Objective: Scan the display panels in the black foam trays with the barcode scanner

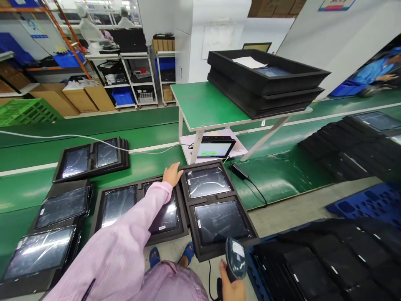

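Note:
My right hand (232,288), low in the view, is wrapped around a barcode scanner (236,258). The scanner's head sits beside the near corner of a black foam tray (216,251) holding two tablet-like screens in clear film. My left hand (171,174) reaches out with its fingers apart, at the far edge where that tray meets a second foam tray (98,205). Whether its fingertips press on the foam, I cannot tell. The second tray also carries two screens, partly covered by my left sleeve. A black cord hangs below the scanner.
More foam trays with screens (62,205) lie to the left. Ahead stands a green-topped table (200,104) with stacked black trays, and a lit monitor (216,148) beneath. A power adapter (239,171) lies near its leg. Black packs (313,259) fill the lower right.

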Available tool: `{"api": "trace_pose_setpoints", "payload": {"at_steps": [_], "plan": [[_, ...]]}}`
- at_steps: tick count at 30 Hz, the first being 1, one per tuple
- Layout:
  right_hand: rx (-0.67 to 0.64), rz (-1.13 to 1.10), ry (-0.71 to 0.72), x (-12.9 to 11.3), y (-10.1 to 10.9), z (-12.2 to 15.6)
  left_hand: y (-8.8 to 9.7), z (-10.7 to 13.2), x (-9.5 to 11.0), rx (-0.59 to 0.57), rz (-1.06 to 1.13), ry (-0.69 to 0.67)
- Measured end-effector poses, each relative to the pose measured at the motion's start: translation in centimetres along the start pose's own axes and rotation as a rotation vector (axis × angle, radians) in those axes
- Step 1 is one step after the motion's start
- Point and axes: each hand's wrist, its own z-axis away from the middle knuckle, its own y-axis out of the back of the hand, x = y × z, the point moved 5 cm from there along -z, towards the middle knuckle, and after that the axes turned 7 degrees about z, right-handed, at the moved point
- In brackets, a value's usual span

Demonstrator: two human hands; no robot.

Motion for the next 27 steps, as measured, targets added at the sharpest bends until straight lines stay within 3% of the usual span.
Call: {"api": "trace_pose_setpoints", "payload": {"at_steps": [3,7,9,10,12,15,19,23,27], "plan": [[-0.065,0.002,0.054,0.3,0.1,2.3,4.2,8.8,-4.9,0.192,0.068,0.038],[-0.406,-0.066,0.187,-2.9,-4.3,5.4,9.1,23.7,-15.6,0.491,0.084,0.253],[-0.442,-0.057,0.226,-4.9,-7.2,5.9,9.4,30.8,-20.9,0.634,0.115,0.418],[-0.413,-0.051,0.236,-5.8,-8.5,5.8,8.7,33.7,-23.2,0.651,0.171,0.535],[-0.340,-0.043,0.232,-6.9,-10.7,5.0,6.0,37.8,-26.4,0.533,0.358,0.739],[-0.295,-0.047,0.246,-7.6,-12.5,3.6,2.7,40.1,-27.2,0.432,0.548,0.786],[-0.279,-0.048,0.280,-7.5,-12.1,3.3,1.4,39.9,-26.4,0.438,0.567,0.716],[-0.417,0.041,0.367,-7.3,-11.5,6.6,0.8,39.5,-26.7,0.403,0.526,0.704],[-0.527,0.176,0.403,-7.5,-12.1,10.0,0.4,39.1,-26.9,0.473,0.551,0.577]]}}
